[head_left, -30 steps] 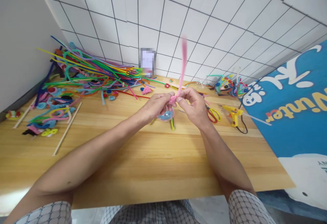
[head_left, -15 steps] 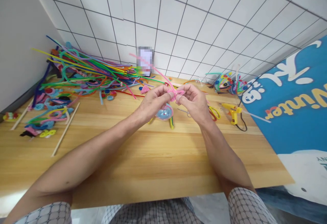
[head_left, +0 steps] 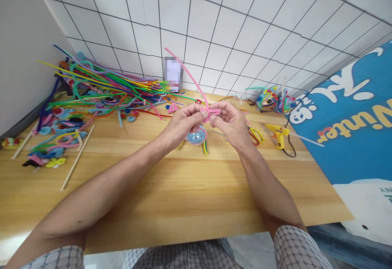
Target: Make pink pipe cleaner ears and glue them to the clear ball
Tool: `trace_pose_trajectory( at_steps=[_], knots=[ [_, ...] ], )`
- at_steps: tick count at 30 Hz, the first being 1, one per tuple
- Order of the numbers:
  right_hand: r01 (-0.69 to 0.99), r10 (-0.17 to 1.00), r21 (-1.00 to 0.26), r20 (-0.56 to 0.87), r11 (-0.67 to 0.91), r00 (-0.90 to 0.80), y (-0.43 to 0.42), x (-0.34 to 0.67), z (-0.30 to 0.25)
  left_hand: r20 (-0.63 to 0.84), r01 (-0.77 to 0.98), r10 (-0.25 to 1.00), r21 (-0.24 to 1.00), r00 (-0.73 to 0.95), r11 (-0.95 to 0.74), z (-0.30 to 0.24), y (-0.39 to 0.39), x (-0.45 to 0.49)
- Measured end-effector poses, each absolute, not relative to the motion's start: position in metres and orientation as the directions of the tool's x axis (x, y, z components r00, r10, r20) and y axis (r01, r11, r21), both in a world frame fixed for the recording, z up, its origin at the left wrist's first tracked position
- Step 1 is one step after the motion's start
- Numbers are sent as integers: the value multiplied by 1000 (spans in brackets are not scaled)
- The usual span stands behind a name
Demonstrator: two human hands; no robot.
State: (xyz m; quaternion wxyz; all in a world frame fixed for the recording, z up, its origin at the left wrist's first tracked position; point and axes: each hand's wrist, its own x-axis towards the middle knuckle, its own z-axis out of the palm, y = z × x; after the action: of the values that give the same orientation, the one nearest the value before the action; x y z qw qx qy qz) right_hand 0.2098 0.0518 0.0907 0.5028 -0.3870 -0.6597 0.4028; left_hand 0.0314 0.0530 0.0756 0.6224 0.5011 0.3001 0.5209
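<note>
Between my two hands is a pink pipe cleaner [head_left: 193, 80], bent into a small looped shape at my fingertips, with one long free end rising up and to the left. My left hand [head_left: 187, 122] is closed, its thumb and fingers pinching the left side of the loops. On the right side, my right hand [head_left: 229, 122] pinches the loops too, thumb below and fingers curled behind. Under my hands, partly covered by them, a clear round ball [head_left: 196, 135] with blue inside and a pink rim rests on the table beside a yellow-green pipe cleaner piece [head_left: 205, 148].
A large heap of coloured pipe cleaners [head_left: 122, 81] lies at the back left. Wooden sticks [head_left: 78, 156] flank small craft pieces. To the right are yellow-handled scissors [head_left: 256, 135], a yellow glue gun [head_left: 279, 134] and decorated balls [head_left: 267, 99]. A phone [head_left: 173, 75] leans against the tiled wall.
The pink pipe cleaner's long free end has swung upward and a little to the right, now standing steeper. Both hands keep their pinch at nearly the same spot.
</note>
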Motion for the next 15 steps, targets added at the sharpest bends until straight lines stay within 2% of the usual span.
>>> trace_pose_trajectory(
  at_steps=[7, 15],
  knots=[
    [130, 915, -927, 312, 352, -255, 51, 211, 92, 146, -233, 959, 968, 244, -89, 81, 50, 30],
    [129, 918, -925, 323, 358, -232, 55, 217, 94, 66, -105, 929, 994, 365, -29, 74, 46, 36]
  ],
)
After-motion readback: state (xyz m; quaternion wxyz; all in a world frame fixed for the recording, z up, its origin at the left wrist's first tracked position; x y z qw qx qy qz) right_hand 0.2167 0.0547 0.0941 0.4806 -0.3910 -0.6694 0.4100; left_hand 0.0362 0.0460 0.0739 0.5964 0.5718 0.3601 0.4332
